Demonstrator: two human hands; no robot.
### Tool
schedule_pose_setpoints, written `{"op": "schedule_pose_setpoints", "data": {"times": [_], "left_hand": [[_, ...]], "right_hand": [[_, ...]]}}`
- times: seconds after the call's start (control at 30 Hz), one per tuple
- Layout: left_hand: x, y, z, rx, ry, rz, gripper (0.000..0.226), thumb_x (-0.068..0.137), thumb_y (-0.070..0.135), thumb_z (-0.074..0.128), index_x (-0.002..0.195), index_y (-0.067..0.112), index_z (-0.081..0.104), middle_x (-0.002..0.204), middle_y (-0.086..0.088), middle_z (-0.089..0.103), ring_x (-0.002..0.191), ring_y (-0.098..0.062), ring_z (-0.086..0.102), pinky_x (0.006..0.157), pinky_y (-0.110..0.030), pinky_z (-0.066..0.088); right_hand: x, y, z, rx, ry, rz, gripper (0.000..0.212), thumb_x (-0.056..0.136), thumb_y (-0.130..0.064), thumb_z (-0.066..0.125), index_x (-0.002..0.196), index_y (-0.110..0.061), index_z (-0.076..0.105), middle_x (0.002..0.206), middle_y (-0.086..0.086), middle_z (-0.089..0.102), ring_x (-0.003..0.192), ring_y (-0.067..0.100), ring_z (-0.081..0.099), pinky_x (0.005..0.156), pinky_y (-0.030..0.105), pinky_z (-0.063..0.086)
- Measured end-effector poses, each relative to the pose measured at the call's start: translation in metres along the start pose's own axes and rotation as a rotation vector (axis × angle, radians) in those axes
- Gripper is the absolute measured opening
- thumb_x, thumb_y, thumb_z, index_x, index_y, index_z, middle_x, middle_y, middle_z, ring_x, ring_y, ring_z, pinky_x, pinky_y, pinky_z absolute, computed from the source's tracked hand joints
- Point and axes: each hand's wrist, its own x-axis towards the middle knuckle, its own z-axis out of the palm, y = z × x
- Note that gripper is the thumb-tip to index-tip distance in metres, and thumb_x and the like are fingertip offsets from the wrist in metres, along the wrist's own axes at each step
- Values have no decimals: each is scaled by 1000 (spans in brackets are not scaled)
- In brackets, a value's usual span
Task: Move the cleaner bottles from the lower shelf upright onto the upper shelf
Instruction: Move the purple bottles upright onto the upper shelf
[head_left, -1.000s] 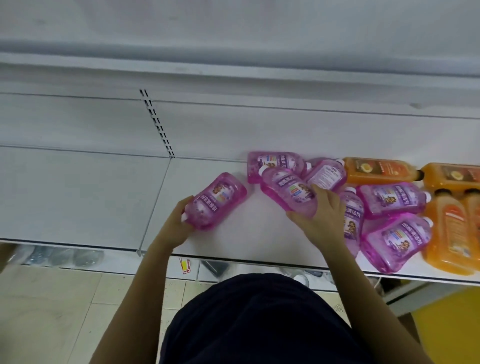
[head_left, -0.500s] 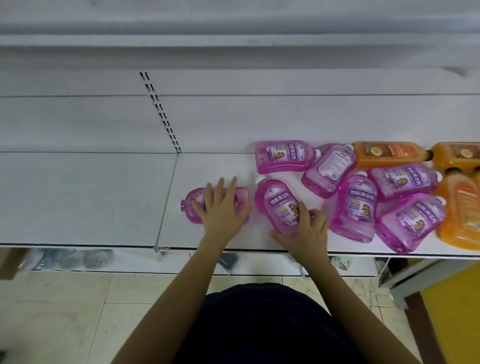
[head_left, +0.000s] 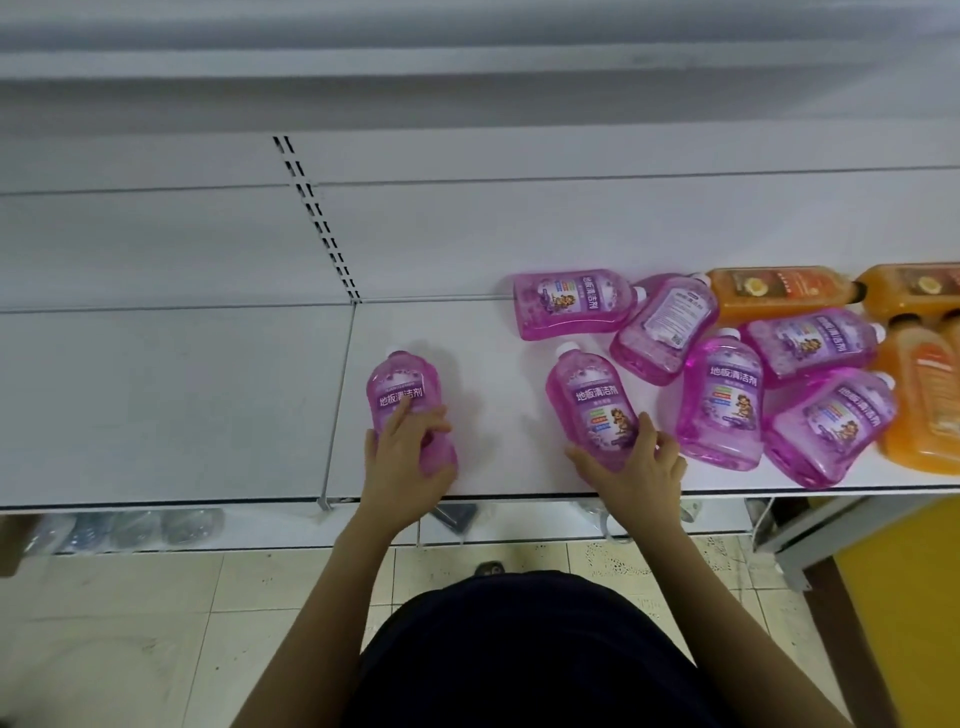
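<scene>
Now the long white metal shelf (head_left: 493, 332) holds lots of bottles, and every one is full. The left hand (head_left: 402, 470) grips the first see-through purple plastic bottle (head_left: 402, 387), with its fingers and thumb curled round the lower half. This bottle has pink-purple cleaner inside and a white cap. It sits near the front edge of the shelf, with its cap toward the back of the shelf. I cannot tell if it stands up or lies flat. The right hand (head_left: 641, 475) grips the second see-through purple plastic bottle (head_left: 589, 397) at its bottom end, with fingers curled round both sides. It is close to the front edge of the shelf too, with its cap toward the back. Five more purple plastic bottles (head_left: 722, 405) lie in a heap on the right part of the shelf, full of the same pink-purple cleaner. Orange plastic bottles (head_left: 774, 288) full of orange liquid lie at the right end of the shelf. Half a second ago the left hand lay flat on the first bottle with its fingers spread. That bottle lay sideways then, with its cap toward the left end of the shelf. Now it has turned, and the fingers wrap round it. The right hand and its bottle have hardly moved.
</scene>
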Motion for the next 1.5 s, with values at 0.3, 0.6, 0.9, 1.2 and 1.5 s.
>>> {"op": "schedule_pose_setpoints", "data": {"times": [0.3, 0.6, 0.9, 1.2, 1.5], "left_hand": [[-1, -30, -7, -382, 150, -653, 74, 84, 50, 58, 136, 2, 35, 110, -5, 60, 90, -23, 63, 70, -33, 55], [10, -20, -2, -199, 27, -648, 67, 81, 64, 50, 116, 6, 51, 107, -14, 62, 95, -31, 62, 86, -46, 52], [7, -24, -5, -471, 32, -625, 42, 83, 42, 64, 106, 8, 60, 88, -7, 66, 73, -17, 65, 57, -23, 49], [-55, -25, -3, -726, 141, -629, 39, 77, 25, 74, 108, 9, 56, 90, 0, 67, 74, -9, 67, 56, -17, 51], [-164, -5, -1, -938, 199, -589, 48, 59, 19, 77, 103, 14, 58, 98, -1, 68, 85, -15, 67, 76, -31, 53]], "right_hand": [[11, 4, -7, 213, -156, 205, 83, 73, -49, 72, 134, -4, 37, 129, 20, 47, 117, 33, 45, 102, 47, 38], [-3, 5, -5, 441, -271, 265, 57, 78, -38, 70, 123, -8, 51, 120, 17, 55, 108, 31, 54, 89, 41, 48], [-30, 19, -6, 637, -439, 388, 47, 77, -30, 72, 114, -9, 52, 103, 10, 65, 85, 21, 59, 68, 30, 42], [-66, 44, -9, 775, -442, 351, 52, 72, -25, 73, 118, -11, 52, 102, 4, 66, 87, 18, 61, 71, 30, 41], [-154, 101, -16, 980, -379, 275, 63, 62, -21, 72, 120, -9, 49, 115, 13, 61, 100, 27, 61, 92, 40, 46]]}}
